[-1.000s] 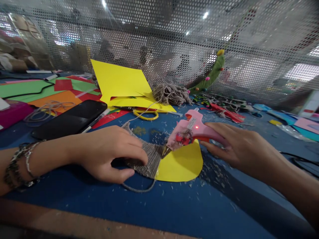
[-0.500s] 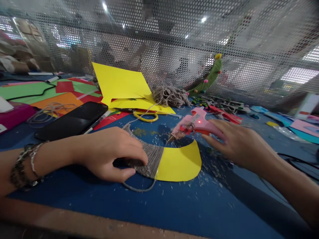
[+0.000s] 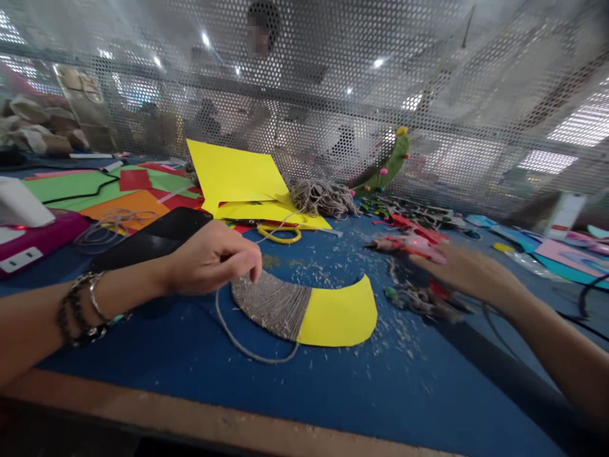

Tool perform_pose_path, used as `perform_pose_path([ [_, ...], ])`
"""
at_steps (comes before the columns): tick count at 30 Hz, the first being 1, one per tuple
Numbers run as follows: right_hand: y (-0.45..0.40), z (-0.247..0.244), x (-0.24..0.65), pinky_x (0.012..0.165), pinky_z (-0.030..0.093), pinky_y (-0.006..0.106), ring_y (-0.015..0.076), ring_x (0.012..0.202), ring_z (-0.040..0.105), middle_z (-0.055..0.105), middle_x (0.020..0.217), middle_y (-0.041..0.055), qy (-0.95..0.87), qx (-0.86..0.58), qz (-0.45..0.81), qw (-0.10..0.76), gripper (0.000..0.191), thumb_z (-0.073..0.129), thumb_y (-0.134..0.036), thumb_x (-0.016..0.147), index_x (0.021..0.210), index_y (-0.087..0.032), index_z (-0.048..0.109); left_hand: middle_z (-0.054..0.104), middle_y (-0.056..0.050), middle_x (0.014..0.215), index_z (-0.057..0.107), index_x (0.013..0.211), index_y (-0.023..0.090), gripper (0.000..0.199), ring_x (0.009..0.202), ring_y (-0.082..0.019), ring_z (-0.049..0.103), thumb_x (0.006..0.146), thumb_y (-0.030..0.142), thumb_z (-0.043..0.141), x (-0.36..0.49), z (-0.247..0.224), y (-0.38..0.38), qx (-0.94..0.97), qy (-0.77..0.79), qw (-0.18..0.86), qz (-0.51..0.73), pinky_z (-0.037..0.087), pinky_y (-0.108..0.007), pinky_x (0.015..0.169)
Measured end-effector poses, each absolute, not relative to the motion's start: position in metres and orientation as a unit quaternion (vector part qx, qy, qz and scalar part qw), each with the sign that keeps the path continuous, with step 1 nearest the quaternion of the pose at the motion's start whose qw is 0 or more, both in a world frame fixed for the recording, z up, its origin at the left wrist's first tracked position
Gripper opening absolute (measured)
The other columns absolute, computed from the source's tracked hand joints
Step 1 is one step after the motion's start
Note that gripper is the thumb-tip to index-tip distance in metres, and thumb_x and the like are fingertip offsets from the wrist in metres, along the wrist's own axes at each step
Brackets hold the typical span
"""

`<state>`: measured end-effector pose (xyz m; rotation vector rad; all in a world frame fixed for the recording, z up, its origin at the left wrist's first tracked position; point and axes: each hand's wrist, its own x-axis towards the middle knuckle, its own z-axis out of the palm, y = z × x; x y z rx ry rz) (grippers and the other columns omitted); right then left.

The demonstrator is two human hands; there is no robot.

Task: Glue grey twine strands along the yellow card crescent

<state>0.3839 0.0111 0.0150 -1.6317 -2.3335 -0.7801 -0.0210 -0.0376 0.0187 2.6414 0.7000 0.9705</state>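
A crescent of yellow card (image 3: 340, 312) lies on the blue table, its left part wrapped in grey yarn (image 3: 273, 304). My left hand (image 3: 214, 259) is over the crescent's upper left end, fingers curled and closed on the loose yarn, whose loop curves from the card's lower edge up to the hand. The pinch itself is partly hidden. My right hand (image 3: 469, 273), blurred, is at the handle of a pink glue gun (image 3: 412, 245), which is low over the table on its side, nozzle pointing left. Fingers seem closed around the handle.
Behind are a yarn bundle (image 3: 323, 197), yellow-handled scissors (image 3: 280, 236) and yellow card sheets (image 3: 238, 171). A black phone (image 3: 147, 238) and magenta power strip (image 3: 45, 244) lie left. Yarn scraps (image 3: 428, 298) lie right. Perforated metal screen (image 3: 304, 108) stands behind.
My right hand has moved right and lowered the glue gun, turning it on its side. My left hand has drawn up and left off the wrapped part, the yarn loop widening with it.
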Motion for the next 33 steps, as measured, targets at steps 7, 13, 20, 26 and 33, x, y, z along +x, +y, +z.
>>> perform_pose_path([
  [7, -0.017, 0.047, 0.329, 0.065, 0.045, 0.033, 0.0247, 0.079, 0.059, 0.063, 0.085, 0.0157, -0.793, -0.545, -0.262, 0.068, 0.040, 0.031, -0.040, 0.087, 0.093, -0.012, 0.059, 0.055, 0.002, 0.060, 0.058, 0.073, 0.016, 0.023, 0.050, -0.007, 0.045, 0.085, 0.019, 0.040, -0.011, 0.018, -0.046, 0.862, 0.291, 0.095, 0.405, 0.034, -0.019, 0.049],
  [13, -0.071, 0.055, 0.221, 0.076, 0.044, 0.026, 0.0132, 0.090, 0.055, 0.061, 0.100, 0.0050, -0.957, -0.161, -0.194, 0.140, 0.028, 0.031, -0.015, 0.089, 0.098, -0.020, 0.058, 0.047, 0.000, 0.078, 0.050, 0.092, 0.015, 0.020, 0.071, -0.010, 0.044, 0.085, 0.007, 0.034, -0.004, 0.014, -0.050, 0.857, 0.243, 0.053, 0.452, 0.037, -0.022, 0.066],
  [20, -0.062, 0.038, 0.168, 0.056, 0.040, 0.028, 0.0162, 0.079, 0.052, 0.061, 0.090, 0.0036, -0.965, -0.082, -0.247, 0.041, 0.022, 0.038, -0.018, 0.088, 0.095, -0.017, 0.059, 0.045, -0.004, 0.094, 0.045, 0.100, 0.015, 0.026, 0.088, -0.014, 0.042, 0.078, 0.004, 0.037, -0.005, 0.014, -0.053, 0.864, 0.214, 0.013, 0.455, 0.037, -0.027, 0.079],
  [26, -0.047, 0.048, 0.200, 0.056, 0.035, 0.027, 0.0147, 0.068, 0.047, 0.057, 0.071, 0.0036, -0.962, -0.140, -0.232, 0.039, 0.018, 0.045, -0.018, 0.085, 0.073, -0.016, 0.058, 0.044, -0.009, 0.107, 0.044, 0.105, 0.014, 0.030, 0.103, -0.021, 0.041, 0.075, 0.011, 0.046, -0.003, 0.012, -0.055, 0.858, 0.227, -0.095, 0.452, 0.034, -0.035, 0.092],
  [33, -0.025, 0.035, 0.246, 0.063, 0.036, 0.025, 0.0133, 0.071, 0.047, 0.055, 0.073, 0.0044, -0.956, -0.249, -0.052, 0.144, 0.025, 0.039, -0.027, 0.088, 0.078, -0.016, 0.059, 0.058, -0.006, 0.094, 0.051, 0.097, 0.015, 0.018, 0.087, -0.017, 0.052, 0.081, 0.017, 0.042, 0.001, 0.011, -0.054, 0.968, 0.121, 0.006, 0.219, 0.039, -0.030, 0.080],
])
